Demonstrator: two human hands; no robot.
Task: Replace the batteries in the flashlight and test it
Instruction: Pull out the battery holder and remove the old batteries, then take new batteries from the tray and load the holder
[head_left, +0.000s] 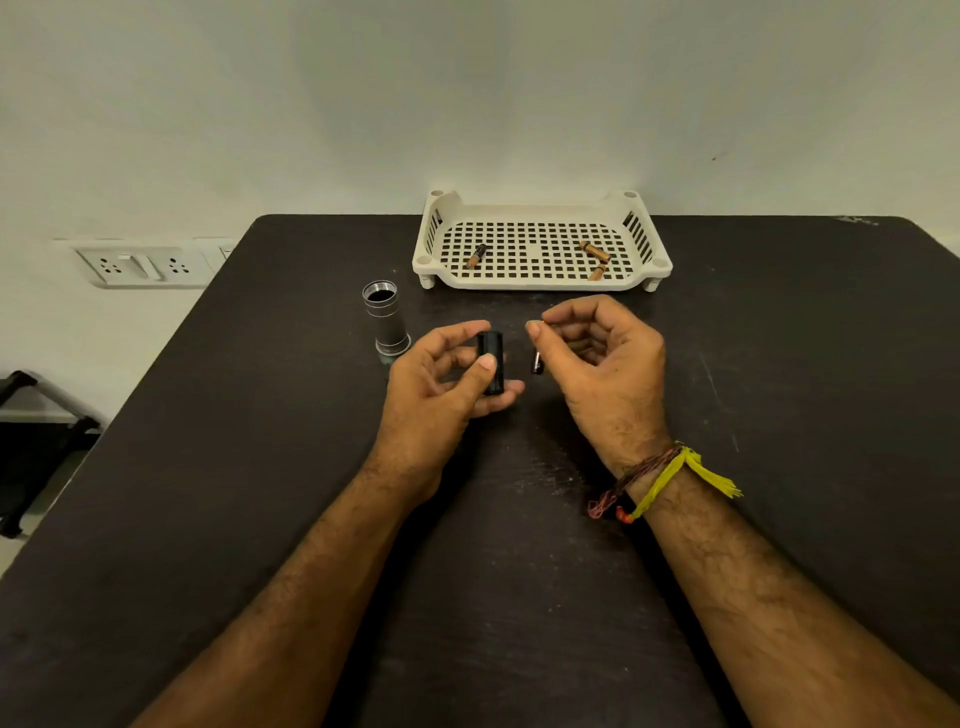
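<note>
Flashlight is in parts. Nearest: left hand (447, 374) grips a black cylindrical battery holder (492, 364), thumb across the front, fingers curled behind; long axis roughly upright, tilted slightly, top end pointing away from the person. Just right of it, right hand (597, 358) has thumb and forefinger pinched together, other fingers curled; a small dark battery (537, 362) hangs below the pinch, long axis near vertical. Whether the fingers actually touch it, cannot tell. Holder and battery are close but apart. Right wrist carries yellow and red thread bands (654, 480). Beyond the left hand, grey metal flashlight body (387, 325) stands on the dark table (260, 467), open threaded end up, axis vertical. Farthest, beyond both hands: white perforated plastic tray (540, 244) with three copper-coloured batteries (476, 255) lying flat.
</note>
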